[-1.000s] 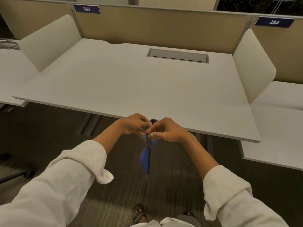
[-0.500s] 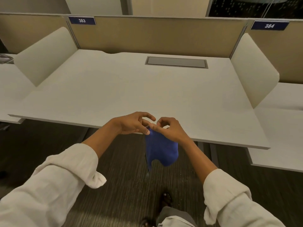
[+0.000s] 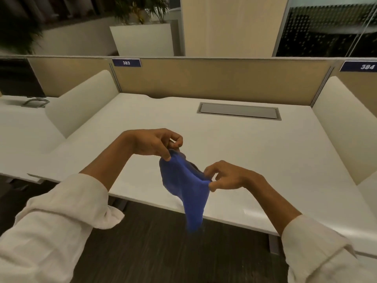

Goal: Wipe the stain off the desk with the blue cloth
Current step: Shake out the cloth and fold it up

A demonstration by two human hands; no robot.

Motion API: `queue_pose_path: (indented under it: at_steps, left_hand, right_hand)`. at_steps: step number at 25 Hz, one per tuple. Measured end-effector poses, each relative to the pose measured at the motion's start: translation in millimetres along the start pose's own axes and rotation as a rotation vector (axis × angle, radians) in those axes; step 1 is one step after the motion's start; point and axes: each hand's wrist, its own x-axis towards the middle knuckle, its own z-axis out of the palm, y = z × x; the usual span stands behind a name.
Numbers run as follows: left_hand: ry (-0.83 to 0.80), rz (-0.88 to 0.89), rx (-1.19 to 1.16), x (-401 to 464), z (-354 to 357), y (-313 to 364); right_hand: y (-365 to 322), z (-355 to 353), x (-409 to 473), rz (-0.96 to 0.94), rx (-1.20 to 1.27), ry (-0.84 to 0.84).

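The blue cloth (image 3: 186,186) hangs spread between both hands above the front edge of the white desk (image 3: 255,152). My left hand (image 3: 157,142) pinches its upper left corner. My right hand (image 3: 226,176) pinches the other corner, lower and to the right. The cloth's loose end droops below the desk edge toward the floor. I cannot make out a stain on the desk top.
A grey cable hatch (image 3: 238,111) is set into the back of the desk. Cream side dividers (image 3: 81,101) (image 3: 346,129) flank it, with a tan back panel (image 3: 214,78) behind. A monitor (image 3: 18,78) stands on the left neighbouring desk. Dark floor lies below.
The hands have drawn apart and risen over the desk, and the bunched cloth has been pulled open between them. The head has tilted up, showing the room behind.
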Motion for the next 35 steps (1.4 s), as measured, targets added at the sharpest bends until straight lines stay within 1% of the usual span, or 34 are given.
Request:
queue_pose_path:
  at_steps: [2, 4, 6, 8, 10, 12, 14, 17, 20, 23, 24, 26, 27, 29, 30, 32, 33, 35]
  left_hand:
    - [0.121, -0.035, -0.007, -9, -26, -3]
    - [0.241, -0.056, -0.043, -16, -49, -8]
    - [0.307, -0.063, -0.026, -18, -68, -12]
    - [0.359, -0.049, 0.016, -15, -84, -15]
    - [0.433, -0.032, 0.004, -13, -103, -22]
    - [0.507, -0.025, -0.020, -12, -124, -31]
    - [0.537, -0.034, -0.008, -11, -146, -37]
    - [0.542, -0.042, 0.049, -10, -179, -42]
    - [0.518, 0.047, -0.034, -9, -201, -50]
    - [0.511, 0.078, -0.196, 0, -203, -69]
    - [0.532, 0.073, -0.188, 6, -201, -76]
    - [0.629, 0.106, 0.008, 17, -197, -91]
    - [0.681, 0.135, 0.115, 24, -194, -97]
    - [0.785, 0.175, 0.209, 33, -189, -108]
    - [0.833, 0.186, 0.208, 35, -187, -111]
    - [0.892, 0.169, 0.158, 41, -186, -117]
    - [0.893, 0.140, 0.088, 45, -186, -122]
    - [0.836, 0.028, -0.145, 53, -188, -132]
  right_hand:
    - [-9, -34, 4, -0.048, 0.011, 0.145]
    - [-20, -64, 6, -0.090, 0.080, 0.236]
    - [-33, -88, 12, -0.096, 0.099, 0.206]
    - [-42, -106, 23, -0.073, 0.041, 0.152]
    - [-49, -122, 39, -0.065, -0.011, 0.207]
    - [-54, -134, 54, -0.040, 0.014, 0.321]
    - [-61, -140, 69, -0.021, 0.066, 0.408]
    - [-74, -140, 93, -0.029, 0.168, 0.447]
    - [-79, -138, 110, -0.026, 0.375, 0.465]
    - [-81, -135, 126, 0.081, 0.592, 0.520]
    - [-78, -133, 132, 0.153, 0.618, 0.545]
    - [-73, -126, 143, 0.285, 0.599, 0.564]
    - [-72, -121, 148, 0.318, 0.548, 0.544]
    - [-72, -107, 154, 0.317, 0.447, 0.503]
    - [-72, -99, 159, 0.290, 0.425, 0.523]
    - [-70, -83, 172, 0.265, 0.387, 0.658]
    - [-65, -77, 181, 0.275, 0.330, 0.743]
    - [-59, -70, 198, 0.299, 0.217, 0.864]
